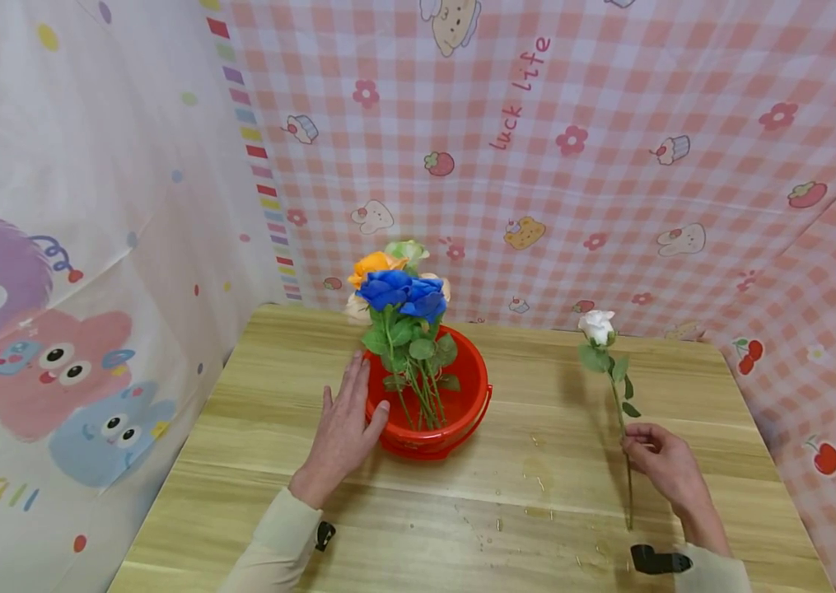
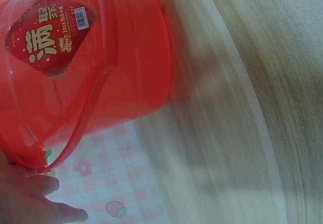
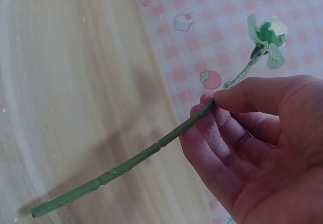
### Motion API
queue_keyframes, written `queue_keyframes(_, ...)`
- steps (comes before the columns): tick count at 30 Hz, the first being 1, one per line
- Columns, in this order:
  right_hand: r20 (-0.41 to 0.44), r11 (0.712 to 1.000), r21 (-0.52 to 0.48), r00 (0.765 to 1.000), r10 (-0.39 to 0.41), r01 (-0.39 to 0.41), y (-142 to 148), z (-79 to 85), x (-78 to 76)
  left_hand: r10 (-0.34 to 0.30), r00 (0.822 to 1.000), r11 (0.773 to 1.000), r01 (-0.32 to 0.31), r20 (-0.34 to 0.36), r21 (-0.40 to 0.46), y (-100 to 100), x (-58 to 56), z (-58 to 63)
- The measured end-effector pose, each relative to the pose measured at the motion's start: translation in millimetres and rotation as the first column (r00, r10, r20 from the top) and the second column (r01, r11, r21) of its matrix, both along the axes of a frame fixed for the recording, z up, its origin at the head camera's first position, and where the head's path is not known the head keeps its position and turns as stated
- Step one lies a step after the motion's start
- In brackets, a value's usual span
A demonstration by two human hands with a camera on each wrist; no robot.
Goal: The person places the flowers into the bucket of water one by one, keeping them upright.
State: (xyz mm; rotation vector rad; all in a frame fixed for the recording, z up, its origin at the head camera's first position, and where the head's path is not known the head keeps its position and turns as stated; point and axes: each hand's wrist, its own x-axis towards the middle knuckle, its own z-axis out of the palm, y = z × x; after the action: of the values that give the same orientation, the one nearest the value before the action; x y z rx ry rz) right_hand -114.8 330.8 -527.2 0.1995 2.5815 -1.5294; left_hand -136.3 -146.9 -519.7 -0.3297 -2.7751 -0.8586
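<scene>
Plainly two hands at work on a pale wooden worktop (image 1: pixel 254 461). Left hand (image 1: pixel 343 432), fingers straight and flat against the near-left wall of a red bucket (image 1: pixel 462 362), thumb touching its side, nothing gripped. Bucket upright near the middle of the worktop, handle down against its outer wall, a red label with yellow characters on the side in the left wrist view; inside, a bunch of flowers (image 1: pixel 399 292) standing up, blue blooms in front, orange and pale ones behind, green stems and leaves reaching down into the bucket. Right hand (image 1: pixel 665 465), well apart from the bucket on the right side of the worktop, pinching the green stem of a white rose (image 1: pixel 597 326) between thumb and fingertips, roughly midway along its length; bloom pointing away toward the far edge, cut end of the stem toward the near edge. Behind the worktop, a pink checked backdrop (image 1: pixel 610 165) with cupcakes and strawberries; at left, a white cartoon cloth (image 1: pixel 54 288).
</scene>
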Motion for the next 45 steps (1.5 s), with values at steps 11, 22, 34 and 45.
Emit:
queue_keyframes(11, -0.075, 0.998, -0.054, 0.996, -0.047, 0.043, -15, 13.0, 0.6, 0.0, 1.0, 1.0, 0.0, -0.009, 0.002, 0, 0.0, -1.0)
queue_keyframes(22, -0.148, 0.966, -0.229, 0.977, -0.154, 0.118, -31, 26.8, -1.2, 0.003, 1.0, 1.0, -0.003, -0.015, 0.0, 1, -0.3, -1.6)
queue_keyframes(34, -0.181, 0.893, -0.407, 0.941, -0.286, 0.193, -55, 38.9, -5.1, 0.001, 1.0, 1.0, -0.001, -0.008, 0.016, 1, 0.0, -0.6)
queue_keyframes(45, -0.184, 0.832, -0.503, 0.912, -0.366, 0.233, -79, 48.1, -8.8, -0.002, 1.0, 1.0, 0.003, -0.024, 0.008, 0, -0.9, -1.2)
